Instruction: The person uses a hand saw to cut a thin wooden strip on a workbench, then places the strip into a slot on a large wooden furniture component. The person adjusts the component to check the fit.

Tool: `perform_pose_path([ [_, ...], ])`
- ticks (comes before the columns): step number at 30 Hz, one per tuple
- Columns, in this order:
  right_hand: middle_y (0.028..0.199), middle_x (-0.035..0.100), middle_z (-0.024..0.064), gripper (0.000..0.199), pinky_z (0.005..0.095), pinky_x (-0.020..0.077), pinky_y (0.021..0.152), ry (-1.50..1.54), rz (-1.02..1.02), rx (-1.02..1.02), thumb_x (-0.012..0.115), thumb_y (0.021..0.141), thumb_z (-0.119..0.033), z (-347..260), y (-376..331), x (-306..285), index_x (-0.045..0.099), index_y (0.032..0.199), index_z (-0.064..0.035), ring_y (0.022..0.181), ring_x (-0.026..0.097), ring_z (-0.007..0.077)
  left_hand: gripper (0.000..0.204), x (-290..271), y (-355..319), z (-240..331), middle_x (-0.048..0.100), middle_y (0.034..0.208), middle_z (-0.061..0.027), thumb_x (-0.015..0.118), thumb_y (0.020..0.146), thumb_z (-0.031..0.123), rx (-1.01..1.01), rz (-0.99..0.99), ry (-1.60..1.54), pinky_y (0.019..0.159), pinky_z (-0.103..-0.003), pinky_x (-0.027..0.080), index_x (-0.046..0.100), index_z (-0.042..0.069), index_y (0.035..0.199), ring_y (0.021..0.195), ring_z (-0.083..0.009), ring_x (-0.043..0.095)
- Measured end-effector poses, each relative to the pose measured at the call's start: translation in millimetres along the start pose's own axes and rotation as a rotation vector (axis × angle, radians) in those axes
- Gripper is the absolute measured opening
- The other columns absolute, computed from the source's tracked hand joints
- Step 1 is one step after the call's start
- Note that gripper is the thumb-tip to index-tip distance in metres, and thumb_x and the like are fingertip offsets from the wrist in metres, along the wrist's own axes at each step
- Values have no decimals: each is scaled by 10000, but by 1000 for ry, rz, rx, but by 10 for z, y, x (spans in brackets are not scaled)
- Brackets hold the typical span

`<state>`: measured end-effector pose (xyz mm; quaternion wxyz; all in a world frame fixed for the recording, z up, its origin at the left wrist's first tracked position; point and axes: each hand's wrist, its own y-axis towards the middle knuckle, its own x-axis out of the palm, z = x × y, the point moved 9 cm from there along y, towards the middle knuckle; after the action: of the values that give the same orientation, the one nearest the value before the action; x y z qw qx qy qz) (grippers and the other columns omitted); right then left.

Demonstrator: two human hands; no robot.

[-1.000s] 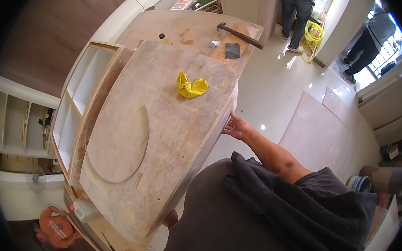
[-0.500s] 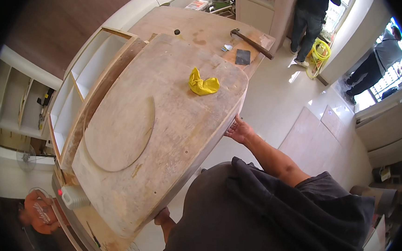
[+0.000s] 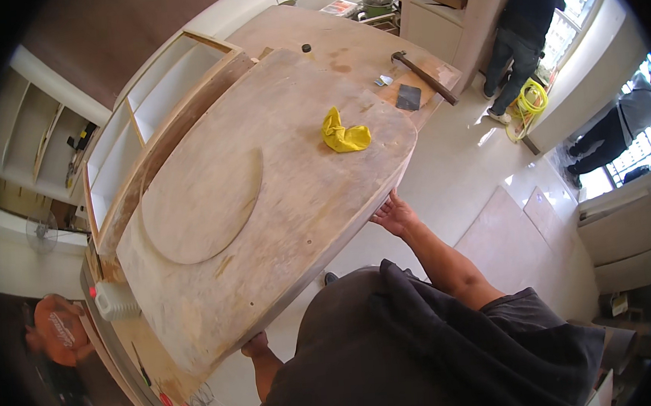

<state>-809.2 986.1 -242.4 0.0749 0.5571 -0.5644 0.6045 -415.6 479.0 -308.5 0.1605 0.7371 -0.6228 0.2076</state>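
Observation:
A large curved wooden panel (image 3: 282, 229) with a worn, pale surface lies across the workbench in front of me. Along its near edge, my right hand (image 3: 394, 215) grips from below, fingers curled up against the side. Farther left on that same edge, my left hand (image 3: 254, 344) holds the underside, and its fingers are mostly hidden. A round wooden disc (image 3: 205, 207) rests flat on the panel's left half. Toward the panel's far right sits a crumpled yellow cloth (image 3: 345, 132).
On the bench (image 3: 275, 29) beyond lie a hammer (image 3: 426, 79) and a dark sandpaper sheet (image 3: 409, 97). A white divided cabinet frame (image 3: 114, 142) borders the panel; a white jug (image 3: 115, 299) stands left. Two people (image 3: 527, 15) work at right; another person (image 3: 61, 331) is at lower left.
The view has turned slightly, so bench things sit farther right and the jug higher. Both my hands keep their places on the panel's edge.

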Motion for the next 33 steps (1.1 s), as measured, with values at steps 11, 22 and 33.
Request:
perform_pose_path([
  [11, 1644, 315, 180, 939, 621, 177, 1257, 10, -158, 96, 622, 938, -621, -22, 133, -172, 300, 1564, 2, 1542, 231, 389, 88, -98, -264, -29, 359, 760, 59, 617, 916, 237, 1059, 190, 1217, 638, -343, 353, 557, 188, 876, 661, -140, 344],
  [22, 1590, 365, 193, 1029, 618, 220, 1253, 26, 66, 54, 844, 792, -518, -246, 218, -331, 368, 1473, 88, 1498, 317, 376, 282, -294, -349, -104, 616, 945, -72, 387, 995, 180, 1345, 308, 815, 853, -472, 534, 617, 41, 1078, 872, -220, 598],
  [33, 1565, 375, 219, 1065, 635, 264, 1233, 41, 134, 16, 919, 746, -413, -175, 106, -149, 335, 1477, 96, 1484, 331, 410, 339, -435, -348, -40, 644, 1152, -116, 374, 1076, 311, 1264, 191, 769, 972, -507, 482, 588, 73, 1188, 1052, -297, 594],
])
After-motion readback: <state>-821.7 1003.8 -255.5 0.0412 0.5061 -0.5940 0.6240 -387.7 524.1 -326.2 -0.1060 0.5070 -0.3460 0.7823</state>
